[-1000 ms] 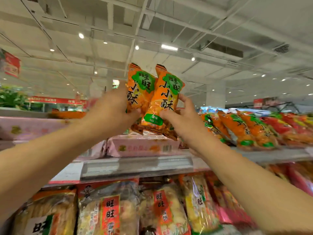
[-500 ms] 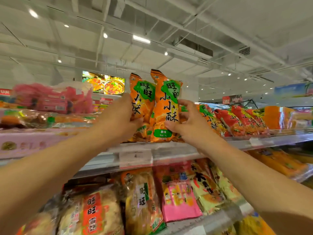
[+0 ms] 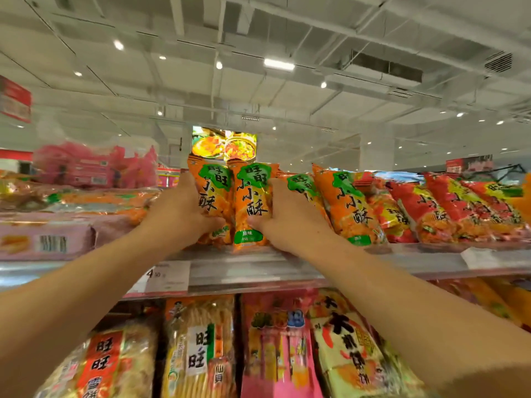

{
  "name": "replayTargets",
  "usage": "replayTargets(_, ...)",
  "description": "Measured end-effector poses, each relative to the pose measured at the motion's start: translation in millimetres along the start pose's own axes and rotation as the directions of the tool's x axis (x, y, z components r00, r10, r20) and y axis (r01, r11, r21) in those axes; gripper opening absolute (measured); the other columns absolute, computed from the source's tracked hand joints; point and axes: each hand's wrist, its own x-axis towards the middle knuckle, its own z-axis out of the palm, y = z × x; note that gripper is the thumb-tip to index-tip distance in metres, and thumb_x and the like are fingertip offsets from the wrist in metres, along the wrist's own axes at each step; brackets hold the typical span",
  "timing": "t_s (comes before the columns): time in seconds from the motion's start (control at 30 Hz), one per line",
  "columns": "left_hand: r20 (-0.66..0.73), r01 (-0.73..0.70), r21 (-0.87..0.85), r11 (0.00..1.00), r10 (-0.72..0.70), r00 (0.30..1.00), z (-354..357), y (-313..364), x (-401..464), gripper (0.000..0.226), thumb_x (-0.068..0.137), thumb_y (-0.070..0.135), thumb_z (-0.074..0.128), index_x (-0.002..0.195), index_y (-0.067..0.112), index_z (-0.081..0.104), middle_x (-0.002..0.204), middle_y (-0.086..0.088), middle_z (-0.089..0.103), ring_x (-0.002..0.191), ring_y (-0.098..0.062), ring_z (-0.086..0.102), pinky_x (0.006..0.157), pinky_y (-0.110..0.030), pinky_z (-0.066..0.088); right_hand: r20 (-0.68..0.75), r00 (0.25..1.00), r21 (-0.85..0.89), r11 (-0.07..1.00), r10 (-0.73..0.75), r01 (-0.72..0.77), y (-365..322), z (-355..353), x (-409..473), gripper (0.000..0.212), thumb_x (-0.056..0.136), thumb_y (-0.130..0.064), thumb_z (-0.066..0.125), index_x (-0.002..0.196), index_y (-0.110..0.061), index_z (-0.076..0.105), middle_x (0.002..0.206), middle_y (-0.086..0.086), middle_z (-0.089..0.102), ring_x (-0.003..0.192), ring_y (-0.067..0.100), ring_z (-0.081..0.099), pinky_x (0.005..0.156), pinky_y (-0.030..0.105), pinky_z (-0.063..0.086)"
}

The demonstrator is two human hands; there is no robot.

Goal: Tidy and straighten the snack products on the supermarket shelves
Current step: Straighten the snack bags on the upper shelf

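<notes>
Two orange snack bags with green labels stand upright side by side at the front of the top shelf (image 3: 287, 268). My left hand (image 3: 178, 214) grips the left orange bag (image 3: 212, 196) from its left side. My right hand (image 3: 284, 222) grips the right orange bag (image 3: 253, 202) from its right side, thumb on the bag's front. Their lower ends sit on or just above the shelf edge. To the right, a leaning row of orange bags (image 3: 344, 205) and red bags (image 3: 448, 211) of the same snack lies on the shelf.
Pink boxes (image 3: 46, 239) and flat orange packs (image 3: 100, 199) fill the top shelf on the left. A price tag (image 3: 166, 275) hangs on the shelf rail. Below, large rice-cracker bags (image 3: 198, 346) and pink and yellow packs (image 3: 275, 340) fill the lower shelf.
Both hands have lowered the two orange bags from the air down to the shelf front, next to the leaning row. The camera view has shifted right and closer.
</notes>
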Motion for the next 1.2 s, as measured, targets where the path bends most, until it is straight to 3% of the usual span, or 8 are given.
replayTargets(0.1,0.000,-0.013,0.063,0.998,0.013,1.000,0,5,-3,0.076,0.071,0.043,0.085,0.124,0.015,0.037,0.091,0.005,0.053,0.087,-0.024,0.058,0.071,-0.036,0.045,0.014,0.999,-0.007,0.999,-0.041,0.041,-3,4,-4,0.061,0.089,-0.044,0.064,0.133,-0.014,0.034,0.099,0.009,0.063,0.094,0.033,0.062,0.066,0.035,0.042)
replayTargets(0.23,0.015,-0.068,0.156,0.985,0.066,0.998,1,5,-9,0.074,0.078,0.050,0.075,0.135,0.023,0.036,0.076,0.013,0.049,0.074,-0.015,0.051,0.065,-0.032,0.037,0.096,0.993,-0.040,0.996,-0.073,0.077,1,0,-6,0.053,0.094,-0.043,0.056,0.135,-0.016,0.036,0.092,0.006,0.062,0.091,0.032,0.063,0.074,0.041,0.052)
replayTargets(0.4,0.085,-0.113,0.187,0.976,0.099,0.991,1,-3,-13,0.071,0.090,0.057,0.055,0.149,0.031,0.025,0.130,-0.003,0.061,0.113,-0.026,0.059,0.085,-0.037,0.047,0.145,0.986,-0.050,0.995,-0.078,0.086,5,5,-8,0.052,0.099,-0.041,0.042,0.146,-0.021,0.032,0.093,0.004,0.062,0.095,0.028,0.062,0.085,0.043,0.052)
replayTargets(0.57,0.085,-0.155,0.243,0.958,0.139,0.987,5,-3,-15,0.074,0.093,0.054,0.053,0.153,0.027,0.021,0.147,-0.005,0.049,0.127,-0.028,0.053,0.096,-0.038,0.045,-0.002,0.989,-0.105,0.983,-0.151,0.149,8,24,-17,0.051,0.101,-0.039,0.031,0.148,-0.019,0.028,0.118,0.007,0.060,0.104,0.031,0.058,0.081,0.040,0.045)
replayTargets(0.73,0.114,-0.144,0.227,0.963,0.121,0.986,5,-3,-17,0.076,0.093,0.054,0.053,0.154,0.024,0.020,0.151,-0.007,0.043,0.133,-0.028,0.046,0.102,-0.041,0.041,-0.008,0.991,-0.123,0.984,-0.131,0.129,12,31,-16,0.056,0.101,-0.042,0.031,0.151,-0.020,0.021,0.125,0.009,0.056,0.111,0.032,0.055,0.084,0.042,0.045)
replayTargets(0.83,-0.054,-0.164,0.336,0.928,0.193,0.980,1,3,-27,0.072,0.094,0.054,0.048,0.151,0.016,0.026,0.145,-0.016,0.042,0.131,-0.036,0.043,0.103,-0.048,0.039,-0.086,0.991,-0.125,0.988,-0.099,0.088,10,28,-22,0.062,0.101,-0.044,0.034,0.155,-0.022,0.013,0.156,0.017,0.027,0.139,0.037,0.030,0.109,0.047,0.030)
replayTargets(0.97,-0.203,-0.274,0.419,0.866,0.384,0.901,1,-12,-64,0.057,0.094,0.041,0.045,0.143,0.013,0.044,0.145,-0.016,0.043,0.132,-0.038,0.040,0.107,-0.053,0.028,-0.275,0.931,-0.157,0.966,-0.242,0.204,12,31,-55,0.048,0.099,-0.030,0.046,0.143,-0.012,0.043,0.154,0.017,0.031,0.139,0.037,0.029,0.111,0.047,0.021)
replayTargets(1.2,-0.200,-0.274,0.591,0.759,0.467,0.861,15,-54,-113,0.047,0.103,0.035,0.038,0.139,0.008,0.052,0.141,-0.016,0.053,0.134,-0.035,0.045,0.113,-0.050,0.025,-0.186,0.940,-0.177,0.950,-0.288,0.256,23,60,-103,0.049,0.103,-0.029,0.034,0.149,-0.014,0.037,0.160,0.017,0.016,0.149,0.032,0.012,0.121,0.048,0.006)
